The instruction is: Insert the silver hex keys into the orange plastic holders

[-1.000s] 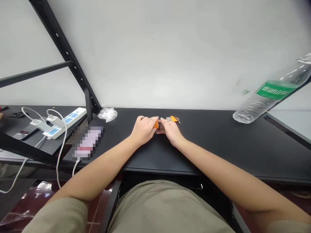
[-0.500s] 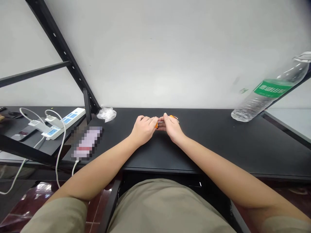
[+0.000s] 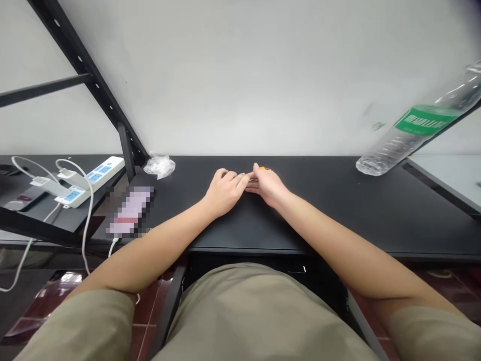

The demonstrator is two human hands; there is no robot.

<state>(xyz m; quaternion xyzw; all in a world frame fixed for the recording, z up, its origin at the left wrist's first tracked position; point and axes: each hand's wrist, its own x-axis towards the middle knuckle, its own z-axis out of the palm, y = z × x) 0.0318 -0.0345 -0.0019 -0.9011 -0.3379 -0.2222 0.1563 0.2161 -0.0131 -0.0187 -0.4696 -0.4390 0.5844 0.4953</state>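
Observation:
Both hands meet over the middle of the black table. My left hand has bent fingers closed near the fingertips of the other hand; what they pinch is hidden. My right hand is curled, thumb up, around a small orange object with a shiny edge. Only a bit of that object shows above the back of the hand, and its shape cannot be made out.
A big clear bottle with a green label leans at the right. Crumpled clear plastic lies at the back left. Nearer are a blurred-out phone on a cable and a white power strip with plugs. A black metal frame rises at the left.
The orange part that showed at my left fingertips is now out of sight, and the fingers of both hands have come closer together. The whole view has shifted slightly.

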